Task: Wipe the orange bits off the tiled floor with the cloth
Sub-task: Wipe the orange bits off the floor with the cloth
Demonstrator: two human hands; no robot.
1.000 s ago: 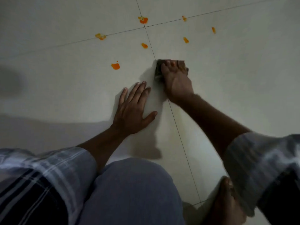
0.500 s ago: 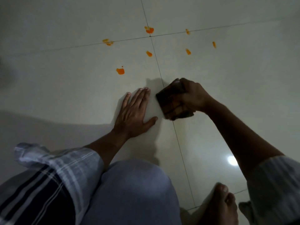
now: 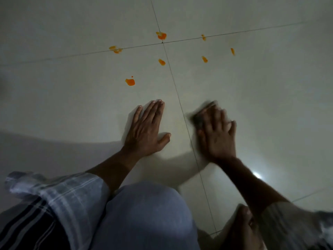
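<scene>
A dim room with a pale, glossy tiled floor (image 3: 270, 91) crossed by thin grout lines. The right hand (image 3: 216, 136), blurred, presses a dark cloth (image 3: 198, 116) flat under spread fingers; the left hand (image 3: 146, 130) lies open, palm down, just beside it. Seven orange bits (image 3: 130, 82) lie beyond both hands, so the wiping looks barely started.

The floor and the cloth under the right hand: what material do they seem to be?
Floor: probably glazed ceramic tile, pale and glossy; thin grout lines and a bright light reflection show. Cloth: dark, apparently soft fabric pressed under the right hand; motion blur hides its weave.
</scene>
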